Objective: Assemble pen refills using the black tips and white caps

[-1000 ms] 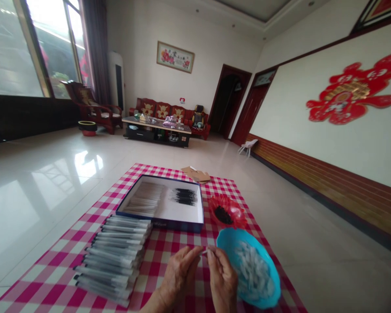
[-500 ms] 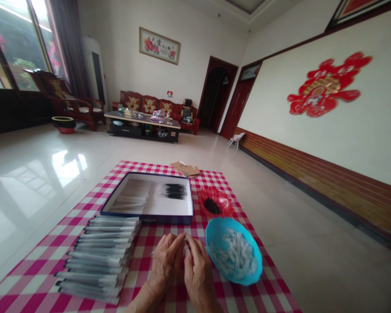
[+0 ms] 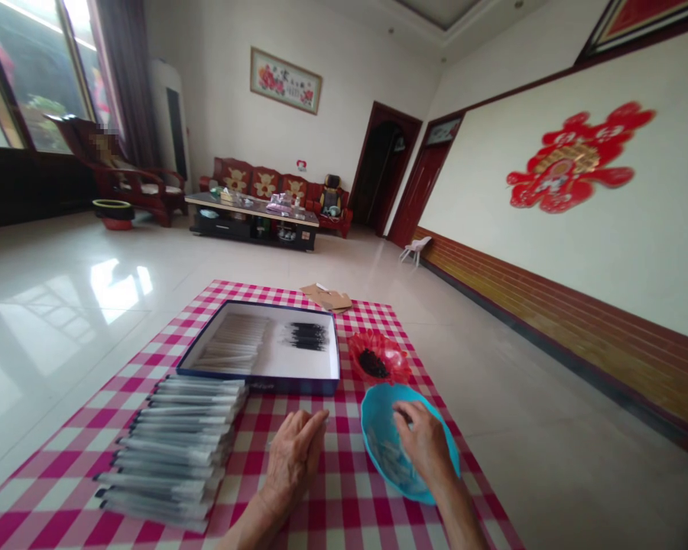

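Note:
My left hand (image 3: 295, 454) is closed in a pinch over the checked cloth, left of the blue bowl. A sliver of something pale shows by its knuckles, but the fingers hide the rest. Over the blue bowl (image 3: 372, 451), my right hand (image 3: 423, 443) has its fingers curled together; what is in them, if anything, does not show. Small translucent whitish pieces (image 3: 393, 454) lie in that bowl, partly covered by the hand. Behind it a red petal-edged bowl (image 3: 398, 365) contains small dark pieces (image 3: 372, 363). Several pens (image 3: 172, 451) with dark ends lie in a row to the left.
A shallow dark-blue box (image 3: 275, 384) with a white inside holds pale tubes (image 3: 235, 344) and thin black pieces (image 3: 308, 336). Folded brown cardboard (image 3: 326, 298) lies at the far edge of the checked tablecloth (image 3: 344, 489). Farther off stand a coffee table (image 3: 252, 221) and a sofa.
My right hand has moved away from my left hand, to the right, and is now over the blue bowl. The left hand has stayed almost in place, still pinched.

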`<action>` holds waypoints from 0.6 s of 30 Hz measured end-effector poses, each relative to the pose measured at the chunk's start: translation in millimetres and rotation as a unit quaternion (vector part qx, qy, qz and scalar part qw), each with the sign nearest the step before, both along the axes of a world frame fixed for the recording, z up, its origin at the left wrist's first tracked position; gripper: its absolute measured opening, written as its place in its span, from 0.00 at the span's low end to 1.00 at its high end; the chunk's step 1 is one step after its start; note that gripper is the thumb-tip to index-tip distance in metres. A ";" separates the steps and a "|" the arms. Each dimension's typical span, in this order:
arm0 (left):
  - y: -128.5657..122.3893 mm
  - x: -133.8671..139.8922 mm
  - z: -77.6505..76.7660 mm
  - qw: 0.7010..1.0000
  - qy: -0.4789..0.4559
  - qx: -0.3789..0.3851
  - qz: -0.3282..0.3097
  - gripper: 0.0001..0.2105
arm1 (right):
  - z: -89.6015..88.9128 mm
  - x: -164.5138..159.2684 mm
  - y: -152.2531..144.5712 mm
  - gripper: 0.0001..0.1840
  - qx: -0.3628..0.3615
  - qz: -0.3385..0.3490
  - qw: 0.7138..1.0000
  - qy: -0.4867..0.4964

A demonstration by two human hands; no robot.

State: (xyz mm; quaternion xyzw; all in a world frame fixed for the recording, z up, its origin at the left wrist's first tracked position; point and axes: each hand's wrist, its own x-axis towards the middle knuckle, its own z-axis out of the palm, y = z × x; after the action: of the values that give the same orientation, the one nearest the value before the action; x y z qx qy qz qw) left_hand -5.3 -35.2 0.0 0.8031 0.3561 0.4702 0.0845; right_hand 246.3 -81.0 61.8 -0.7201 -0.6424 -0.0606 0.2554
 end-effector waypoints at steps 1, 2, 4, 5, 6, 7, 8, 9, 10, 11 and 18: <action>-0.2 0.1 0.2 1.000 -0.001 -0.002 -0.001 0.12 | 4.1 2.1 10.4 0.14 -0.004 0.002 1.000 -0.003; -0.5 0.3 0.3 1.000 -0.003 -0.003 -0.003 0.12 | 8.6 4.0 22.6 0.14 -0.010 0.005 1.000 -0.006; -0.8 0.6 0.2 1.000 -0.004 -0.001 -0.003 0.12 | 16.6 7.5 50.8 0.13 -0.030 0.014 0.999 -0.015; -0.8 0.7 -0.2 1.000 -0.004 0.002 -0.002 0.12 | 19.5 9.4 65.4 0.13 -0.046 0.020 0.999 -0.021; -0.6 0.7 -0.7 1.000 -0.005 0.005 0.000 0.12 | 21.5 11.2 79.5 0.12 -0.063 0.026 0.997 -0.027; -0.2 0.7 -1.3 1.000 -0.006 0.007 0.001 0.12 | 22.4 13.0 92.5 0.12 -0.083 0.032 0.995 -0.033; 0.4 0.6 -1.9 1.000 -0.007 0.008 0.002 0.12 | 22.3 14.5 104.1 0.10 -0.104 0.036 0.993 -0.039; 1.1 0.4 -2.6 1.000 -0.006 0.009 0.000 0.12 | 21.4 15.7 114.1 0.08 -0.126 0.040 0.990 -0.044; 1.8 0.2 -3.1 1.000 -0.004 0.010 -0.003 0.13 | 19.8 16.7 122.4 0.06 -0.147 0.042 0.987 -0.048; 2.5 0.2 -3.5 1.000 -0.003 0.011 -0.005 0.13 | 17.7 17.3 129.2 0.07 -0.167 0.043 0.984 -0.051; 1.2 1.9 -1.5 1.000 -0.007 0.003 0.008 0.12 | 8.4 17.5 147.4 0.13 -0.202 0.029 0.978 -0.032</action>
State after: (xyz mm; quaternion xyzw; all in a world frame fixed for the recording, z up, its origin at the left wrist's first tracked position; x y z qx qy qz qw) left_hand -3.4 -34.0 -1.4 0.7971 0.3605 0.4776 0.0814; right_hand 263.7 66.4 70.3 -0.7357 -0.6696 0.0545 0.0858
